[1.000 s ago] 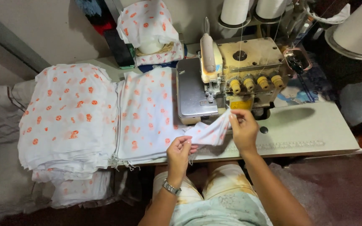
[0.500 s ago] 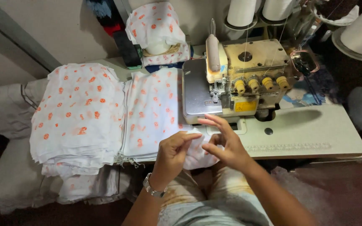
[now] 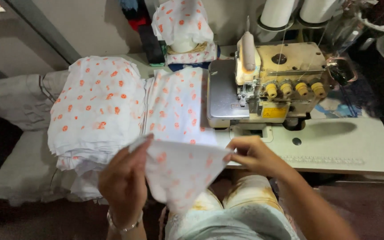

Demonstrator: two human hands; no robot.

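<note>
Right now I have a cloth piece [image 3: 181, 171], white with orange dots, stretched between both hands above my lap, in front of the table's near edge. My left hand [image 3: 123, 182] is closed on its left upper corner, fingers curled over the edge so the corner pokes up past them. My right hand [image 3: 254, 155] pinches the right upper corner, fingertips pressed together on the cloth, just at the table [image 3: 356, 151] edge. The top edge runs nearly straight between my hands, and the rest hangs down to a point over my knees.

Ahead of my right hand sits the serger [image 3: 272, 84], its grey plate to the left and yellow knobs along the front; my hand is near its base but apart from it. Left of the serger a flat layer of the same cloth [image 3: 174, 106] lies on the table, and beside that a thick stack [image 3: 96, 106] hangs over the table's left edge, close to my left hand. To the right of the serger the tabletop is bare out to its far corner. Behind, a bundle [image 3: 183, 22] of cloth rests by the wall.
</note>
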